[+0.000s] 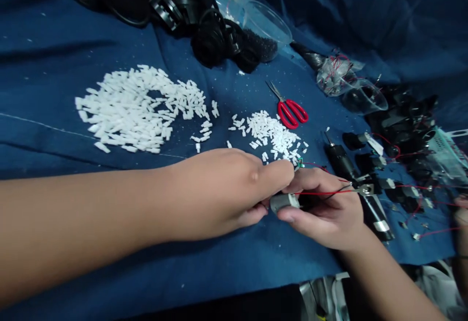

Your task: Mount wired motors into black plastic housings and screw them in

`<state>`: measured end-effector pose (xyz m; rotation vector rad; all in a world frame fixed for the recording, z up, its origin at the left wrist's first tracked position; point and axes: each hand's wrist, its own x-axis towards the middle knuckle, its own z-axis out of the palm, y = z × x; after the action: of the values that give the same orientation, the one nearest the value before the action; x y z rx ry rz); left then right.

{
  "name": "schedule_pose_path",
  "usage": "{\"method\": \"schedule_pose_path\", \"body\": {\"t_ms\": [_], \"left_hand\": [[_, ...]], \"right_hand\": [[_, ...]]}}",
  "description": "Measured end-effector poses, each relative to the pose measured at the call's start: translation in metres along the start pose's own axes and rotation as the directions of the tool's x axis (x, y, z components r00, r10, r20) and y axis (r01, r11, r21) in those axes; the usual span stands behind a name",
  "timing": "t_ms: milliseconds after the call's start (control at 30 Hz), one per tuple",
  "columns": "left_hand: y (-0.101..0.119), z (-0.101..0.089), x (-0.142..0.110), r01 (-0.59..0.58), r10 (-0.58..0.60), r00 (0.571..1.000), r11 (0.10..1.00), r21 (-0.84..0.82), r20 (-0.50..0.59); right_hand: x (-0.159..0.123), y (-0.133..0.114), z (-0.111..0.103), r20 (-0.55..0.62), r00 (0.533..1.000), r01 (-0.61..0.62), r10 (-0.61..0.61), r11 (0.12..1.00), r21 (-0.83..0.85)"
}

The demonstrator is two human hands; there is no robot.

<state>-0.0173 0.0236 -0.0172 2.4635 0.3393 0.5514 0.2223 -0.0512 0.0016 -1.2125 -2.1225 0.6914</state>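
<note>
My right hand (329, 209) is closed round a small grey motor (283, 203), its thumb along the near side. A red wire (321, 193) and a black wire run from the motor toward a small metal tab (366, 189). My left hand (241, 184) is closed right beside the motor, fingertips mostly hidden. At its thumb tip shows a tiny green part (300, 162), perhaps a circuit board; which hand grips it I cannot tell. Just beyond the hands lies a heap of small white plastic pieces (272, 133), with red-handled scissors (290, 111) behind it.
A larger heap of white pieces (127, 109) spreads on the blue cloth (44, 92). Black round parts (208, 38) and clear tubs (268, 21) stand at the back. A black electric screwdriver (341, 160) and wired motors (387, 183) lie right. Another person's hand (461, 216) shows at the right edge.
</note>
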Motion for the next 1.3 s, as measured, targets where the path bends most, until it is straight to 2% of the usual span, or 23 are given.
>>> {"method": "schedule_pose_path", "body": {"t_ms": [133, 267, 433, 600, 833, 1067, 1300], "left_hand": [[0.002, 0.0, 0.001, 0.049, -0.049, 0.999, 0.998, -0.034, 0.017], [0.003, 0.001, 0.001, 0.048, -0.049, 0.999, 0.998, -0.051, -0.008], [0.003, 0.0, 0.001, 0.043, -0.044, 0.999, 0.999, 0.03, 0.028], [0.006, -0.001, 0.001, 0.082, -0.084, 0.995, 0.996, 0.04, 0.057], [0.007, 0.002, -0.001, 0.039, -0.038, 0.999, 0.994, 0.105, -0.012], [0.009, 0.005, -0.001, 0.049, -0.046, 0.999, 0.988, 0.149, -0.021], [0.009, 0.004, 0.0, 0.055, -0.053, 0.998, 0.991, 0.122, -0.021]], "right_hand": [[-0.004, 0.001, 0.0, 0.012, 1.0, 0.007, -0.007, 1.0, -0.019], [-0.006, 0.001, 0.0, 0.013, 1.0, 0.02, -0.02, 1.0, -0.022], [-0.003, -0.001, 0.001, 0.042, 0.999, 0.036, -0.035, 0.999, -0.034], [-0.002, -0.001, 0.003, 0.053, 0.998, 0.041, -0.041, 0.999, 0.004], [-0.008, -0.006, 0.006, 0.05, 0.999, -0.009, 0.011, 1.0, -0.03], [-0.012, -0.006, 0.008, 0.042, 0.998, -0.05, 0.051, 0.999, -0.022], [-0.009, -0.01, 0.008, 0.067, 0.996, -0.052, 0.055, 0.997, -0.05]]}}
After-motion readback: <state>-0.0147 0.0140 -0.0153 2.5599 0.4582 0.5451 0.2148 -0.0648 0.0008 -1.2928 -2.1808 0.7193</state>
